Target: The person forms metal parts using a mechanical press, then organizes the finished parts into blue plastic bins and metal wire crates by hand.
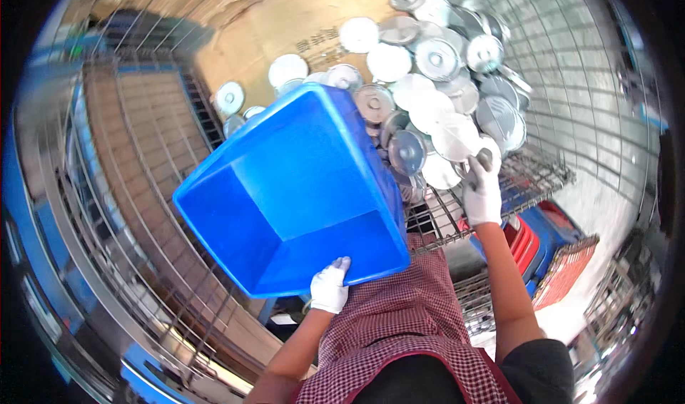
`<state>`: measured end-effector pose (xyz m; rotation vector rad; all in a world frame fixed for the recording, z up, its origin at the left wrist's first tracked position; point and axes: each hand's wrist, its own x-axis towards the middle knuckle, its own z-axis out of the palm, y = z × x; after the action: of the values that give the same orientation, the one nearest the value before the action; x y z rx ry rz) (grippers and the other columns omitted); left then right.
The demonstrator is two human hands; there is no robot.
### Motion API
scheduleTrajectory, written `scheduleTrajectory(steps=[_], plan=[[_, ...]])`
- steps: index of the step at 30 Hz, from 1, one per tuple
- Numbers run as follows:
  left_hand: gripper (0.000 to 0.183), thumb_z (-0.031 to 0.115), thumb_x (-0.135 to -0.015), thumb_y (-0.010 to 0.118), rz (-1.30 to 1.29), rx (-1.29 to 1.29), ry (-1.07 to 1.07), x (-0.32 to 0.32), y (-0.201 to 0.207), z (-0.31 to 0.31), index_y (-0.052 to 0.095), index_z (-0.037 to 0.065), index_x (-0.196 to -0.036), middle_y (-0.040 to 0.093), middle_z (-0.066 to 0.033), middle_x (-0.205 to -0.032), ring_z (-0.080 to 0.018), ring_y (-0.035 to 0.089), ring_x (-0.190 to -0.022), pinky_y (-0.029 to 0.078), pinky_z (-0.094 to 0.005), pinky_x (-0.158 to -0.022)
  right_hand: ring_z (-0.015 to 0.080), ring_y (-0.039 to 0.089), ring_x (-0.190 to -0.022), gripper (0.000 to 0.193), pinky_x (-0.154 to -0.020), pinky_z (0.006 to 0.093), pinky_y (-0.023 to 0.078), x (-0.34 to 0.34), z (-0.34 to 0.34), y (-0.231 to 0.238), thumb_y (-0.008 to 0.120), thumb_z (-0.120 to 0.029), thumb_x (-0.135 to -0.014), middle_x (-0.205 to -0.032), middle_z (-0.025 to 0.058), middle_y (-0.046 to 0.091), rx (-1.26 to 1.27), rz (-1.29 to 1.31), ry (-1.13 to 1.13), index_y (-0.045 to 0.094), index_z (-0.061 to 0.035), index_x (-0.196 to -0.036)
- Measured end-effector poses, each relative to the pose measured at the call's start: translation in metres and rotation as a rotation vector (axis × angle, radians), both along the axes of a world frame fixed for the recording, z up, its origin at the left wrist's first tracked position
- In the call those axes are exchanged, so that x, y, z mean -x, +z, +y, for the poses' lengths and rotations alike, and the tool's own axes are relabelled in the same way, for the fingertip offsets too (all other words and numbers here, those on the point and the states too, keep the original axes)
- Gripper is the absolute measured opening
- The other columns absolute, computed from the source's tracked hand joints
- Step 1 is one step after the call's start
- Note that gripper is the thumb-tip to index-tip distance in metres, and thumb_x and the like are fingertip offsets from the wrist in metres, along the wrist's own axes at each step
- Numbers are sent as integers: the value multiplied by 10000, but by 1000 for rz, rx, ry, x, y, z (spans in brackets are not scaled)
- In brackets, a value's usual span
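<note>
A deep blue plastic bin [307, 154], tilted with its inside facing me, takes up the middle of the view. My left hand [330, 285], in a white glove, is closed over the bin's near rim, thumb on the inner side. Behind and right of the bin lies a loose pile of round metal discs [437, 59], silver, white and grey, some with a raised ring at the centre. My right hand [483, 188], also gloved, is at the pile's near right edge, its fingers closed on a pale disc [491, 147]. Its fingertips are partly hard to make out.
A wire mesh cage [571, 69] surrounds the pile, its near panel [528, 179] folded down below my right hand. Brown cardboard [250, 44] lines the cage under the discs. Red and blue bins [526, 247] stand lower right. Another wire cage [143, 183] is close on the left.
</note>
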<state>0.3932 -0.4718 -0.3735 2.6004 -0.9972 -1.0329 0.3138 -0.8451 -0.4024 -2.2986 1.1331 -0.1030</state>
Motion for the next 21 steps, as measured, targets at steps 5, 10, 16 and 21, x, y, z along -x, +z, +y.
scheduleTrajectory(steps=[5, 10, 16, 21], plan=[[436, 57, -751, 585, 87, -107, -62, -19, 14, -14, 587, 107, -1184, 660, -137, -1103, -304, 655, -955, 525, -421, -784, 340, 452, -1279, 569, -1084, 399, 345, 3, 0, 8, 581, 75, -729, -1326, 189, 510, -80, -157, -100, 566, -77, -1278], [390, 226, -849, 584, 91, -57, -67, -19, 20, -5, 579, 124, -1225, 628, -104, -1215, -281, 619, -1071, 488, -422, -867, 351, 477, -1249, 571, -1064, 394, 364, -16, -6, -1, 691, -68, -771, -1316, 233, 512, 245, 121, 274, 534, -50, -1320], [503, 342, -808, 677, 220, -87, -42, -23, 12, 2, 549, 101, -1232, 604, -102, -1225, -266, 602, -1094, 485, -408, -888, 347, 567, -1161, 752, -982, 390, 431, -109, 119, 54, 689, -274, -825, -1311, 238, 542, -775, 103, 90, 348, -30, -1450], [490, 240, -769, 719, 123, -8, -81, -5, 11, 11, 525, 59, -1180, 620, -105, -1123, -270, 612, -1046, 506, -400, -859, 384, 559, -1144, 606, -947, 442, 454, -86, 157, 5, 582, -178, -872, -1254, 217, 571, -266, 160, -60, 377, -129, -1441]])
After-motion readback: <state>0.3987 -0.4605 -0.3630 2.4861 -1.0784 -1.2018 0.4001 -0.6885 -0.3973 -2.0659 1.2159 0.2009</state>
